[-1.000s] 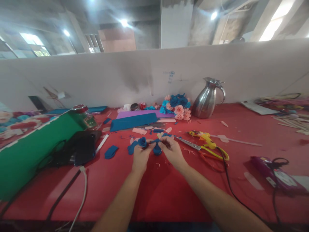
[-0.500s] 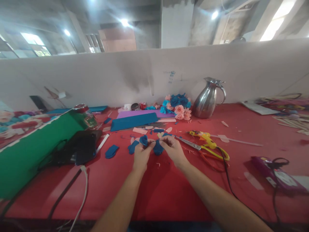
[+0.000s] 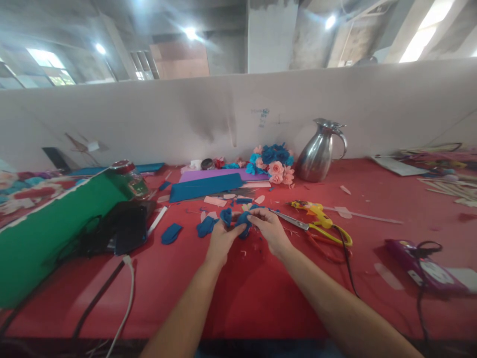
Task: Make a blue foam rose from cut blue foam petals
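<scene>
My left hand (image 3: 221, 241) is closed, its thumb pressed on a blue paper petal (image 3: 243, 219). A small curled blue paper flower (image 3: 225, 216) sticks up at its fingers, apparently held there too. My right hand (image 3: 270, 228) pinches the right side of the same petal between thumb and fingers. To the left, more blue petals (image 3: 206, 226) lie by my left hand, with a single blue petal (image 3: 172, 233) farther out. Right of my hands lie scissors (image 3: 309, 226) with yellow and red handles and a yellow glue gun (image 3: 316, 214).
Behind my hands are blue paper sheets (image 3: 204, 188), purple paper (image 3: 186, 175) and a bunch of paper flowers (image 3: 276, 166). A steel jug (image 3: 316, 154) stands back right. At left are a green box (image 3: 48, 238), a jar (image 3: 130, 181) and a phone (image 3: 130, 231); a purple device (image 3: 421, 266) lies right.
The petal between my hands has been raised and bent up. My left thumb has slid across its lower part. My right fingers still pinch it.
</scene>
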`<state>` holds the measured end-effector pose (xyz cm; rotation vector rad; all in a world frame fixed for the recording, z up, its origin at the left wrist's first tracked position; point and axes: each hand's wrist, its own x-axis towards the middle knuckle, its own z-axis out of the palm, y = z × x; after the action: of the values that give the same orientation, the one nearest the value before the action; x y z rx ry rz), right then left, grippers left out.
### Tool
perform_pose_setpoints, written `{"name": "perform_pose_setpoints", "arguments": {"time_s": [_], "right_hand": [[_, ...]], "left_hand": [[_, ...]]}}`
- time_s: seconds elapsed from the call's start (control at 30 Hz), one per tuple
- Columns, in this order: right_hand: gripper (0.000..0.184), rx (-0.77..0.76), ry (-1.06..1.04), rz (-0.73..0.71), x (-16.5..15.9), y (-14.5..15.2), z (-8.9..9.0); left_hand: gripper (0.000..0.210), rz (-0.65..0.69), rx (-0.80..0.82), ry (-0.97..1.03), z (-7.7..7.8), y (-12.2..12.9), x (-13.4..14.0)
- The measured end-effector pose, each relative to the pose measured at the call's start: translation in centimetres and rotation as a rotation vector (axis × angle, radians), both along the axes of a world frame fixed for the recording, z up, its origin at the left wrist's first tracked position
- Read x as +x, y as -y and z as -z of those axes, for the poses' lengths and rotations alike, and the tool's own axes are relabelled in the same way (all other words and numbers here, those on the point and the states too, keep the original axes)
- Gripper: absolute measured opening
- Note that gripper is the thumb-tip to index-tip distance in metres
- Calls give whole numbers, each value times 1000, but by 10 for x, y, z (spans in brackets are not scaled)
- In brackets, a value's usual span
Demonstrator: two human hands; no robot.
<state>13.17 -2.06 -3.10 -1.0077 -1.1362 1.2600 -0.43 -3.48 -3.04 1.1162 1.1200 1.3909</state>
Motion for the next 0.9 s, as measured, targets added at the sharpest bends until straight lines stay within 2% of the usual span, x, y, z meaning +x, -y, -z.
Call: {"name": "perform_pose_setpoints", "arguments": {"time_s": [0.17, 0.3, 0.4, 0.6, 0.7, 0.77, 0.8, 0.9], "right_hand": [[29, 13, -9, -61, -5, 4, 1], [34, -10, -20, -109, -8, 5, 3], [31, -36, 0, -132, -6, 4, 4], [24, -48, 27, -64, -3, 1, 5], [22, 44, 77, 40, -3, -1, 5], [20, 136, 201, 91, 0, 0, 2], [19, 170, 307, 68, 2, 0, 1], [17, 200, 695, -217, 7, 8, -4]], "left_hand": [[25, 23, 2, 23, 2, -1, -1], [24, -53, -47, 96, -3, 1, 0], [23, -80, -69, 114, -8, 2, 1], [24, -69, -60, 64, -1, -2, -2], [28, -114, -55, 21, 4, -6, -5], [28, -146, -57, 13, 6, -8, -7], [28, -164, -55, 14, 7, -9, -8], [29, -218, -29, 5, 9, -13, -12]]}}
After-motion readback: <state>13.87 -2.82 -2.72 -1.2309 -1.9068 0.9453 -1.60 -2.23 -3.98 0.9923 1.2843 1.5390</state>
